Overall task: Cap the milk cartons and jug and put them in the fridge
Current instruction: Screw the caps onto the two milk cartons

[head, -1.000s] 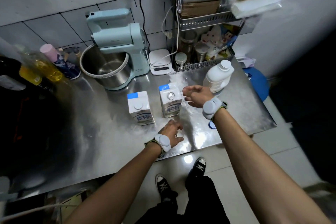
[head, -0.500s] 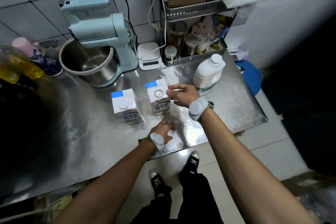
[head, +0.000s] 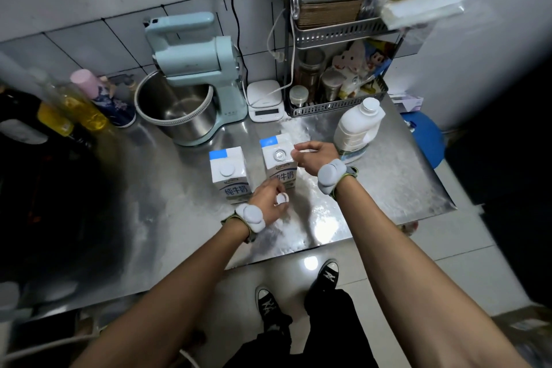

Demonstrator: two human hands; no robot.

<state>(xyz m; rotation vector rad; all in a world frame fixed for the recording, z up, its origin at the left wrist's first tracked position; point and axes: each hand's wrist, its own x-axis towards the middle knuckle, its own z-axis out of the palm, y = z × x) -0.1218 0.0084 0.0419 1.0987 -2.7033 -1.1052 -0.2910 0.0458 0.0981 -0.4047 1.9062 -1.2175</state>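
Note:
Two white milk cartons with blue corners stand side by side on the steel counter. The left carton carries its white cap. The right carton shows a bare silver spout. My left hand pinches a small white cap just in front of the right carton. My right hand rests against that carton's right top edge, fingers curled on it. A white capped milk jug stands behind my right hand.
A pale blue stand mixer with a steel bowl stands at the back. A white scale and a wire rack of jars sit beside it. Oil bottles line the left. The counter's front edge lies near my shoes.
My left hand has risen from the counter with the white cap and moved towards the right carton. My right hand has stayed at the carton's top.

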